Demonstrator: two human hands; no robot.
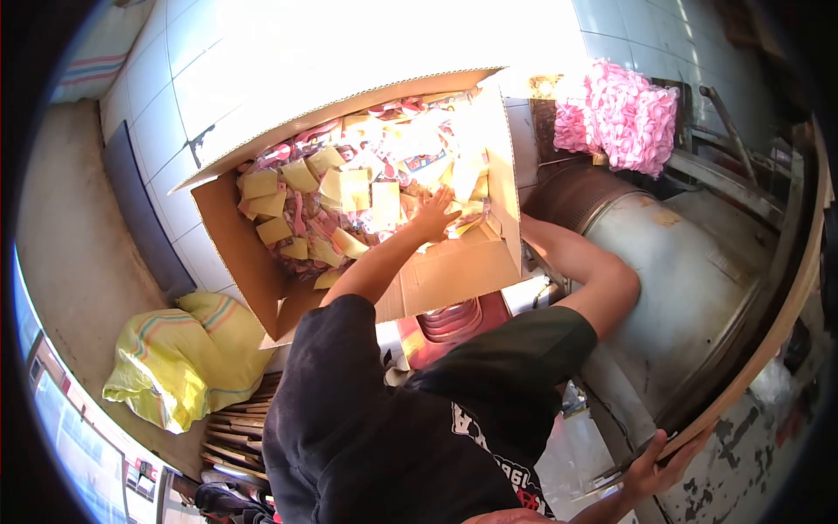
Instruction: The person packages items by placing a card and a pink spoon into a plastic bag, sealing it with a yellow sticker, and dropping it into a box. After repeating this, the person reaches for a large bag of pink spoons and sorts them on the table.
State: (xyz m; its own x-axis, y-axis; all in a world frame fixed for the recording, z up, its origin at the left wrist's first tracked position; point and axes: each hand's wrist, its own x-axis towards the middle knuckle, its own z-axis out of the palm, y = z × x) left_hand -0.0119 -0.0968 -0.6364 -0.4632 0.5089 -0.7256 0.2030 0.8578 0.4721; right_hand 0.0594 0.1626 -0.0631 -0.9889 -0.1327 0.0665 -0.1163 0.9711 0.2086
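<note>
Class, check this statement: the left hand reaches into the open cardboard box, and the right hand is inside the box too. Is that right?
Not quite: the right hand is outside the box. The head view shows it at the curved wooden edge. The left hand does reach into the open cardboard box.

the pale tiled floor (188, 92) spread beneath the open cardboard box (234, 253), their contact hidden from view, and a dark flat strip (148, 210) ran along its edge.
</note>
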